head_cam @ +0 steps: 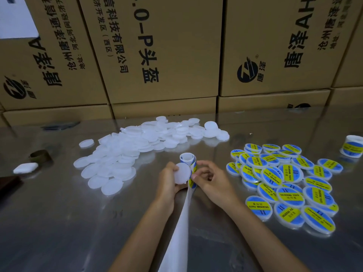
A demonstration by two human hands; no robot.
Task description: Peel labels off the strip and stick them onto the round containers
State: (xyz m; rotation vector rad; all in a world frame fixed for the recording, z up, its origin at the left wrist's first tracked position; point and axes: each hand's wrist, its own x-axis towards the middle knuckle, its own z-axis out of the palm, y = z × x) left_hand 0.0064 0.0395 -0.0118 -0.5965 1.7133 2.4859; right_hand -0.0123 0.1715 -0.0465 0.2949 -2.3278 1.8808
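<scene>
White, unlabelled container (183,173) sits face-up in your left hand (168,182), fingers curled round its near edge, held just above the steel table (59,222) at centre. Touching its right rim is the label roll (188,158), coil end up, with a blue-and-yellow label (193,169) showing on its side. Your right hand (211,180) has fingers curled in at that label; thumb and forefinger look pinched on its edge, though the contact itself is too small to confirm. Judged step: peeling, label not yet free. Spent white backing strip (181,222) trails from the roll down between your forearms toward you. Next move calls for lifting the label clean off the backing without creasing, then centring it over the blank disc before pressing, since the face is round and any offset will show at the rim. Outward: the unlabelled pile (125,152) spreads left and behind your hands, near enough to reach; the labelled pile (282,183) lies to the right, its nearest pieces just beside your right wrist. Second roll (352,147) stands at far right. Small white case (25,167) and brown tape ring (40,156) sit far left. Cardboard boxes (167,55) wall off the back edge. Open room: bare steel at lower left, and a narrow lane between the piles.
</scene>
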